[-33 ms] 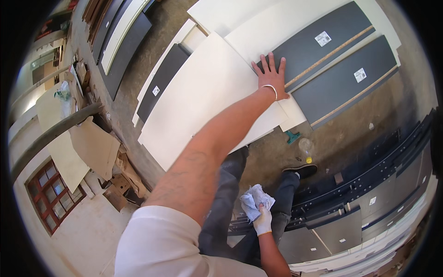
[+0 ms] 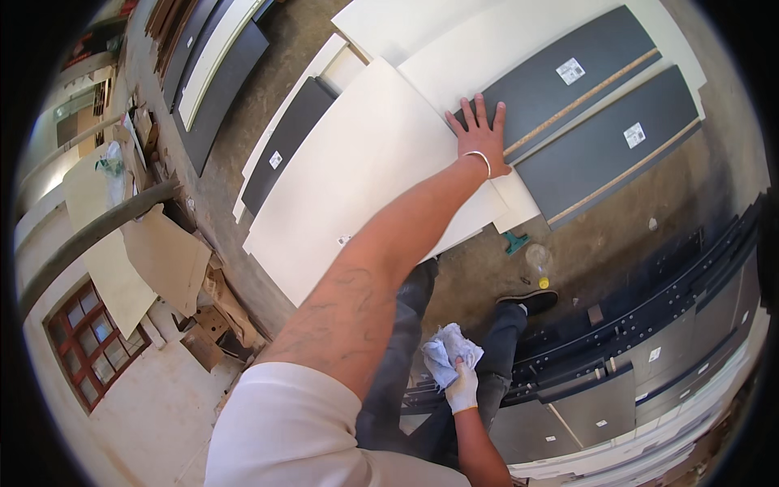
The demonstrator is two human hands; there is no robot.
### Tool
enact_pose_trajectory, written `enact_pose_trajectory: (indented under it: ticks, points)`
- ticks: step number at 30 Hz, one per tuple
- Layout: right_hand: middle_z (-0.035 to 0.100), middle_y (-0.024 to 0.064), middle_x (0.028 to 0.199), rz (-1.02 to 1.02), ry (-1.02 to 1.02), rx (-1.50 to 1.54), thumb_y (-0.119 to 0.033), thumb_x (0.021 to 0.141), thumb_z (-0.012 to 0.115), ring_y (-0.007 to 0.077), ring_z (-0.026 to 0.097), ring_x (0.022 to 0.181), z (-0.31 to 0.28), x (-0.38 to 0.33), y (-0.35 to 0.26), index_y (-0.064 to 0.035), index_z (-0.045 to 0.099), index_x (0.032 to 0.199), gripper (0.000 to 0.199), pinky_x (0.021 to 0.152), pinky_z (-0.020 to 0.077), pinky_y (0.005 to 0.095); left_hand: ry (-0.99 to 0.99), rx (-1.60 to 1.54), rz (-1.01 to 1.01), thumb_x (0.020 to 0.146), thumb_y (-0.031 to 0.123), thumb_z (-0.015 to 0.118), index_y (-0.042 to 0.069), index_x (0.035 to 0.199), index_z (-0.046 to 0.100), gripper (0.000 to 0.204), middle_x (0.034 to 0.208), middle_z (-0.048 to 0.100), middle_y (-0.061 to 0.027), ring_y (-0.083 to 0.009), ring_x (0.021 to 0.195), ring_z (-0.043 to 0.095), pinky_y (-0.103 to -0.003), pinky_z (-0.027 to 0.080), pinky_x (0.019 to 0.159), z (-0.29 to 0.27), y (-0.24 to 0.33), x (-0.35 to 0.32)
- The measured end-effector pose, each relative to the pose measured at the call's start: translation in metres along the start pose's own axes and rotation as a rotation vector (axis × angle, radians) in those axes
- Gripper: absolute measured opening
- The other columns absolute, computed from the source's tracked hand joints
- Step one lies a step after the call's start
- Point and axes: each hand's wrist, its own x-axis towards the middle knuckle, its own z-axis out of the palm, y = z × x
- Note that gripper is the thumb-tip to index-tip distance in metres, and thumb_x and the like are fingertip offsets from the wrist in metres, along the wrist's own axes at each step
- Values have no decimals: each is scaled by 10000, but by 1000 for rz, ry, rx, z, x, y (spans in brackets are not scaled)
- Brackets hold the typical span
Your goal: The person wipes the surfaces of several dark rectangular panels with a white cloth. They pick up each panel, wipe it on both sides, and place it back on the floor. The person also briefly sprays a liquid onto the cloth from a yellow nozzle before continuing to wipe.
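Observation:
My left hand (image 2: 480,138), bare with a light band at the wrist, lies with spread fingers at the left end of a dark grey panel (image 2: 527,93), beside a large white panel (image 2: 365,162). A second dark grey panel (image 2: 608,138) lies next to the first; both have labels and a bare chipboard-coloured edge. Low down, in front of my legs, my right hand (image 2: 462,390) wears a white glove and is closed on a crumpled pale blue cloth (image 2: 445,355). What lies under my left palm is hidden.
A green tool (image 2: 514,241) and a clear bottle with a yellow cap (image 2: 540,264) are on the floor by my shoe (image 2: 531,302). Stacked dark panels (image 2: 600,406) stand at the right. Cardboard scraps (image 2: 166,256) lean by the left wall, near a grey pipe (image 2: 89,231).
My left forearm has shifted slightly to the right, uncovering more of a small label on the white panel. My right hand and the cloth stay where they were.

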Motion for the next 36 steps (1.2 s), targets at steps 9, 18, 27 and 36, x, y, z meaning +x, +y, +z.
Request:
enact_pose_trajectory:
  ticks: [9, 18, 27, 36]
  points:
    - [738, 125, 1217, -161, 110, -263, -199, 1077, 583, 231, 690, 1166, 32, 29, 4, 78, 685, 1270, 352, 1000, 537, 381, 110, 7, 167, 673, 569, 880, 192, 1701, 193, 1293, 1727, 117, -305, -600, 1527, 178, -761, 226, 1157, -33, -45, 1]
    - [724, 94, 1231, -51, 118, -266, -208, 1070, 580, 208, 685, 1147, 67, 39, 24, 55, 667, 1318, 372, 998, 521, 338, 69, 2, 114, 584, 440, 961, 209, 1685, 244, 1334, 1743, 92, -264, -572, 1569, 98, -743, 112, 1228, 56, -220, -143]
    - [565, 192, 1523, -59, -78, 365, -192, 1019, 584, 438, 532, 1412, 109, 57, -26, -35, 526, 1497, 507, 1203, 410, 620, 119, -119, -6, 849, 390, 804, 87, 1678, 229, 1053, 1762, 100, -248, -429, 1639, 61, -687, 16, 1264, 116, -307, -211]
    - [503, 160, 1598, -363, -419, 265, -293, 935, 743, 420, 497, 1451, 184, 74, -105, -108, 410, 1617, 781, 1217, 385, 610, 471, -203, -138, 1002, 428, 548, 7, 1648, 268, 821, 1763, 179, -182, -346, 1647, 102, -585, 20, 1308, 145, -241, -129]
